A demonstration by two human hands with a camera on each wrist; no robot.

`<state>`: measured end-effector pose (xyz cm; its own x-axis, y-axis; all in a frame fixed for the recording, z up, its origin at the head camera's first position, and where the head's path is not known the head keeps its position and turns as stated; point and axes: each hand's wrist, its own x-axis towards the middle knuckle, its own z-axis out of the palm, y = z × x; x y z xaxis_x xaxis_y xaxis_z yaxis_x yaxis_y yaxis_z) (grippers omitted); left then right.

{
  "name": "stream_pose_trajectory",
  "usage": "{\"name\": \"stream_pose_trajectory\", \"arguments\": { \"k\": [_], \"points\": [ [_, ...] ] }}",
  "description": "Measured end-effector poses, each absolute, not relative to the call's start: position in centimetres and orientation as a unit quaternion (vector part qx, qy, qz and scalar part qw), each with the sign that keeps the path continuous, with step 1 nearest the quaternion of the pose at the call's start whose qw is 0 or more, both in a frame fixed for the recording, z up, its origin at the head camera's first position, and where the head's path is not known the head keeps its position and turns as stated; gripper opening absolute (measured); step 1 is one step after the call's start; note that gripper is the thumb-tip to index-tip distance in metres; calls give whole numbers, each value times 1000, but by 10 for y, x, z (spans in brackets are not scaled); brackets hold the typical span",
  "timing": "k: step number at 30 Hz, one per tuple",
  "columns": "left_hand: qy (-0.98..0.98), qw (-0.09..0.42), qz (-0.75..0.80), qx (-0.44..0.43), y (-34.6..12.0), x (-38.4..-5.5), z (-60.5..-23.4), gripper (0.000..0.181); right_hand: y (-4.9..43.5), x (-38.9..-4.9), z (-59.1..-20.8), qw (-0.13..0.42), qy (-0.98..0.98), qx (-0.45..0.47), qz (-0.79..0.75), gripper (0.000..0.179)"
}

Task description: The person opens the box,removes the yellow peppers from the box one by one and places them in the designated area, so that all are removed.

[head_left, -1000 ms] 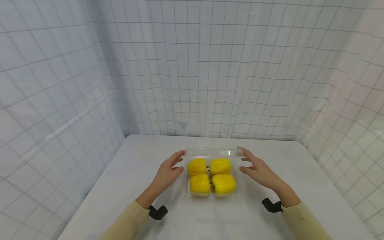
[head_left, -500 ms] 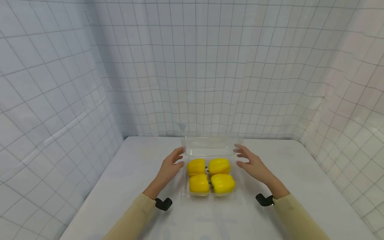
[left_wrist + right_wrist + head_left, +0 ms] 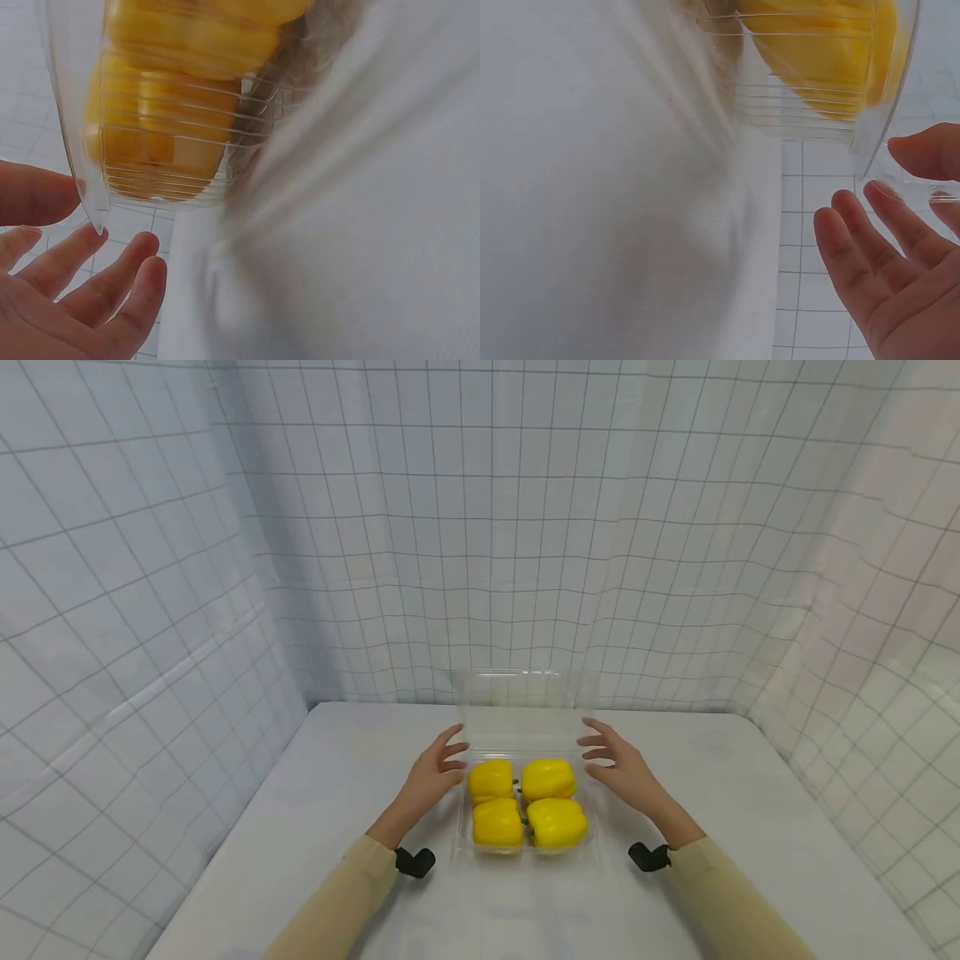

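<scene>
Several yellow bell peppers (image 3: 557, 822) lie in a clear plastic clamshell container (image 3: 463, 839) on the white table. The container's clear lid (image 3: 525, 718) stands raised at the far side, nearly upright. At its far left corner is my left hand (image 3: 429, 779), fingers spread and thumb apart. My right hand (image 3: 624, 777) mirrors it at the far right corner. In the left wrist view the thumb (image 3: 37, 195) and a fingertip lie at the container's rim. The right wrist view has the thumb (image 3: 930, 152) and fingers close to the rim corner; contact there is hard to tell.
The white table (image 3: 360, 752) stretches out to both sides and in front of the container. Behind it and at both sides hang white grid-patterned sheets (image 3: 525, 527). A black wrist mount (image 3: 416, 862) sits on each wrist.
The clear lid has swung up and back, from low over the far edge to nearly upright. Both hands have shifted slightly inward and away from me. The peppers stay in place.
</scene>
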<state>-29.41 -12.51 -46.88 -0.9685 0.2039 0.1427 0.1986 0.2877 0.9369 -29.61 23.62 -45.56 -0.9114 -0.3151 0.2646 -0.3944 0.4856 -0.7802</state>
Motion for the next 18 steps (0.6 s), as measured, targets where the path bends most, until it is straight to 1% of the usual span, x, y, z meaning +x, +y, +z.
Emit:
{"name": "stream_pose_trajectory", "arguments": {
  "k": [5,11,18],
  "points": [
    [793,12,596,127,-125,-299,-470,80,233,-301,-460,39,-859,206,467,82],
    [781,21,612,124,-125,-301,-470,80,231,-307,-465,36,-859,200,469,83],
    [773,37,626,100,-126,-303,-472,79,230,-311,-469,6,-856,179,486,80]
  ]
}}
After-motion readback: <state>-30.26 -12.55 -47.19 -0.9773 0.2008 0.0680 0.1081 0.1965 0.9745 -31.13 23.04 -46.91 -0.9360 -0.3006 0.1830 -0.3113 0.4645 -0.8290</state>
